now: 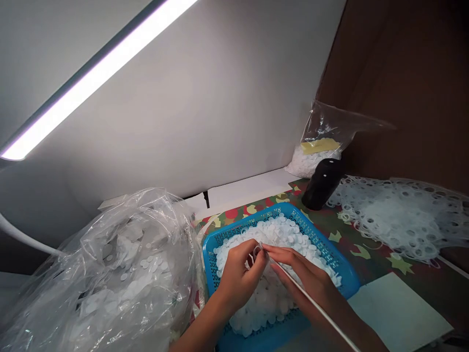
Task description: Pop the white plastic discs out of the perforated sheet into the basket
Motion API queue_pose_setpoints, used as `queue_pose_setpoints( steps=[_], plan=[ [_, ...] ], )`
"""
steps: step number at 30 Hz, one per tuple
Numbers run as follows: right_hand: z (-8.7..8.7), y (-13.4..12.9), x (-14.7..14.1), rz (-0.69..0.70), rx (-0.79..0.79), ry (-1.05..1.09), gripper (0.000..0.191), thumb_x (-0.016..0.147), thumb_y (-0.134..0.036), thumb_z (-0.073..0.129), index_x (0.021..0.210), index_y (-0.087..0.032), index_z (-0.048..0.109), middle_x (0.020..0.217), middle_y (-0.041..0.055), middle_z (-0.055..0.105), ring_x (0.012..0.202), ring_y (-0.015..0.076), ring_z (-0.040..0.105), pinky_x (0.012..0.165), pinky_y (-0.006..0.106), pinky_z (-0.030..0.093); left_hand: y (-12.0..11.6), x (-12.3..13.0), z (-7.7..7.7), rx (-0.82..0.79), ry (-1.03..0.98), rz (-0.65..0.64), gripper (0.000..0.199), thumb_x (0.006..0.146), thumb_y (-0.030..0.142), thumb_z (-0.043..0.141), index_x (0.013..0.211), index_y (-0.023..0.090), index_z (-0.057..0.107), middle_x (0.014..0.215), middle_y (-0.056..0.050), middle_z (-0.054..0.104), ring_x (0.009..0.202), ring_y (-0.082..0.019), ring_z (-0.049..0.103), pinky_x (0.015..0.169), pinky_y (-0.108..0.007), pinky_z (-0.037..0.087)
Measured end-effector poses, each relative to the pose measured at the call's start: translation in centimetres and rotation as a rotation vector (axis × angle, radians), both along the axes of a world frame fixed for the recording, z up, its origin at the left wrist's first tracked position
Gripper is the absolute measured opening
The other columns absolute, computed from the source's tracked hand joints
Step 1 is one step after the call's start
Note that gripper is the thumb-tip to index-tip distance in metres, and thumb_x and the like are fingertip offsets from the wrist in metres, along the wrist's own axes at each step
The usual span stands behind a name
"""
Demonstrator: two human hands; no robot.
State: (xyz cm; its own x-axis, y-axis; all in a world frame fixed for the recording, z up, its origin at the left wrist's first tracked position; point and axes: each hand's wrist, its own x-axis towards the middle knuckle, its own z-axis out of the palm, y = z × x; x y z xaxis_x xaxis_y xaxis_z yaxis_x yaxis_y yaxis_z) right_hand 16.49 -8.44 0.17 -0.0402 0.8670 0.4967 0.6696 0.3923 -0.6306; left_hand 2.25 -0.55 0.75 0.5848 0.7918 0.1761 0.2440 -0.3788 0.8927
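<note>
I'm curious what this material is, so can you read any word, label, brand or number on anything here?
None readable: the yellow strip in the clear plastic bag, the black cylinder, the blue plastic basket and the white rod show no legible text.

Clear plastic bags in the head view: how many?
2: a large crumpled clear plastic bag holding white discs, left of the blue plastic basket, and a small clear plastic bag at back right. Others may be hidden out of view.
</note>
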Motion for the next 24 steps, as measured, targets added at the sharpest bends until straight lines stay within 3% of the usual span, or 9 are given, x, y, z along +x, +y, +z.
queue_pose_setpoints(
  steps=[5,11,24],
  plan=[
    [-1.2,0.5,-0.3,-0.016,0.135,-0.056,0.035,0.096,-0.018,0.043,0.13,-0.026,0.048,0.126,0.0071,0.06,0.119,0.0191,0.056,0.096,0.033,0.053,0.0,0.0,0.1,0.017,0.016,0.011,0.027,0.089,0.018,0.043,0.063,0.019,0.036,0.058,0.005,0.038,0.055,-0.01,0.036,0.052,-0.021,0.027],
    [-1.8,0.9,-0.6,-0.07,0.195,-0.037,0.028,0.095,-0.017,0.044,0.119,-0.023,0.057,0.118,0.0076,0.064,0.114,0.0212,0.058,0.092,0.034,0.055,-0.1,0.0,0.2,0.029,0.024,0.016,0.027,0.087,0.017,0.044,0.061,0.019,0.036,0.057,0.005,0.038,0.055,-0.01,0.035,0.053,-0.021,0.027],
    [-0.5,1.0,1.0,-0.22,0.129,-0.016,0.021,0.095,-0.02,0.045,0.113,-0.024,0.054,0.117,0.0069,0.065,0.111,0.02,0.06,0.093,0.034,0.052,-0.4,0.2,0.6,0.013,0.014,0.007,0.024,0.084,0.015,0.044,0.061,0.019,0.036,0.057,0.005,0.038,0.055,-0.01,0.037,0.053,-0.021,0.027]
  ],
)
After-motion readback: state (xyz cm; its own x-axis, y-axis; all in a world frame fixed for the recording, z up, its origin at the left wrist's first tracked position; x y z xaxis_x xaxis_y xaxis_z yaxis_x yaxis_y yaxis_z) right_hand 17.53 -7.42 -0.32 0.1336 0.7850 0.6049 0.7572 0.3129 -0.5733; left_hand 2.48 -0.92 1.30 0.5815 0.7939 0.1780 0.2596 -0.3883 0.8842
